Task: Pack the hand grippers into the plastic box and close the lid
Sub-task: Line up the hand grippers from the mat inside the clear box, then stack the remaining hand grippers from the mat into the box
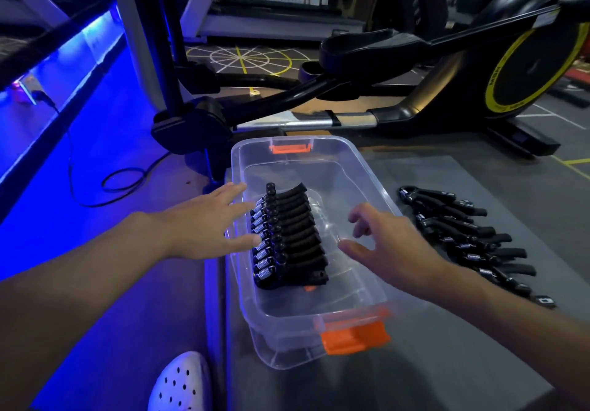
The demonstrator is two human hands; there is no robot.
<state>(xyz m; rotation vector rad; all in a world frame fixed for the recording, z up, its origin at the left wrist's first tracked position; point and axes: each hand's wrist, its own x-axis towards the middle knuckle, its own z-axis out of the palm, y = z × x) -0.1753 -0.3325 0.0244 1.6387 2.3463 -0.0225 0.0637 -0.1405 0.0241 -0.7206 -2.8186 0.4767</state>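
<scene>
Grippers [289, 238] beside left hand [204, 222], perhaps touching

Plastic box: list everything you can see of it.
The plastic box is clear and rectangular with rounded corners, open on top with no lid on it. An orange latch sits at its far end and another at its near end. It stands on the grey mat, near the mat's left edge. A row of black hand grippers is packed along its left side; the right half is bare. The left hand reaches over its left rim and the right hand over its right rim; contact is unclear.
</scene>
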